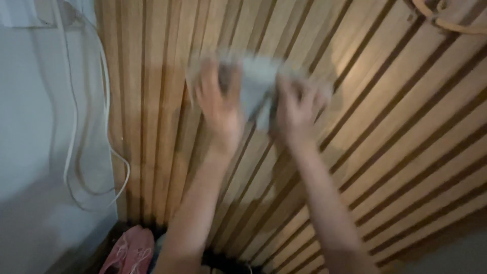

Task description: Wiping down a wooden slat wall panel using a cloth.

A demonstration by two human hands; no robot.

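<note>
Both my hands are raised against a wall of vertical wooden slats (395,116). My left hand (219,104) and my right hand (297,109) together grip a pale grey cloth (256,83), bunched between them and pressed on the slats. The frame is blurred by motion, so the fingers and the cloth's edges are unclear. My bare forearms reach up from the bottom of the view.
A white wall (35,127) lies at the left, with white cables (76,116) hanging in loops along it. A pink shoe (129,251) rests on the floor at the bottom left. A wooden hanger-like curve (446,20) shows at the top right.
</note>
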